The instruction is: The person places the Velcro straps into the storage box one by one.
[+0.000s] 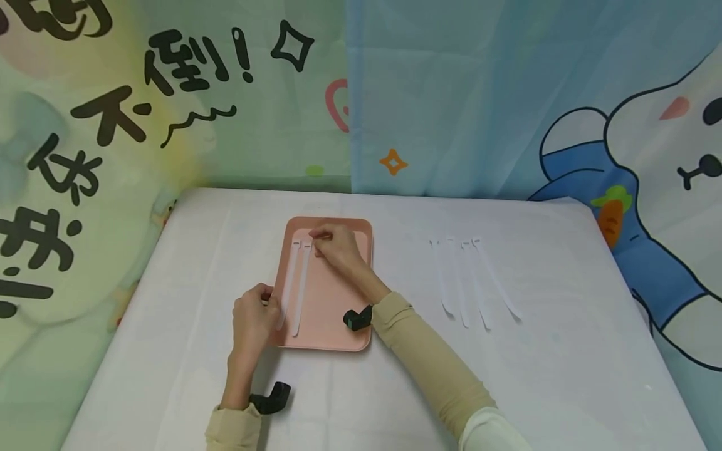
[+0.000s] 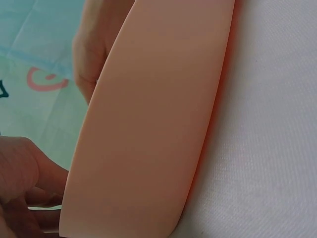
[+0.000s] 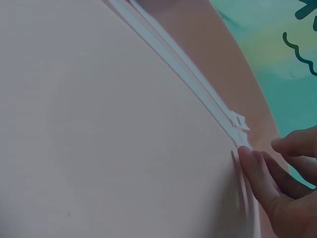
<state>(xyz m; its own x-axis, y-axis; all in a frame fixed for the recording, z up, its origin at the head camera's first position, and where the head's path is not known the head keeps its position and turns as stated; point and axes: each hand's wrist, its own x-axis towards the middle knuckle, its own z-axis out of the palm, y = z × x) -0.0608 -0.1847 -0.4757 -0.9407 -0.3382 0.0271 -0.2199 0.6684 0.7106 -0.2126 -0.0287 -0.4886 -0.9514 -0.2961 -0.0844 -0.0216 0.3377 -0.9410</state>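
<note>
A pink rectangular tray (image 1: 329,326) lies on the white-covered table. Two long white strips with slotted heads, resembling cable ties, lie side by side at its left: an outer strip (image 1: 289,282) and an inner strip (image 1: 303,288). My left hand (image 1: 254,316) holds the tray's left edge; the tray's side wall (image 2: 148,119) fills much of the left wrist view. Over the tray's upper part is my right hand (image 1: 338,249), its bent thumb and forefinger (image 3: 255,173) at the inner strip's head. Whether they pinch it or only touch it is unclear.
Several more white strips (image 1: 479,282) lie on the table right of the tray, spread apart, their near ends slightly curled. A printed cloth backdrop (image 1: 440,113) stands behind the table (image 1: 575,376). Black wrist mounts (image 1: 358,318) are on both arms.
</note>
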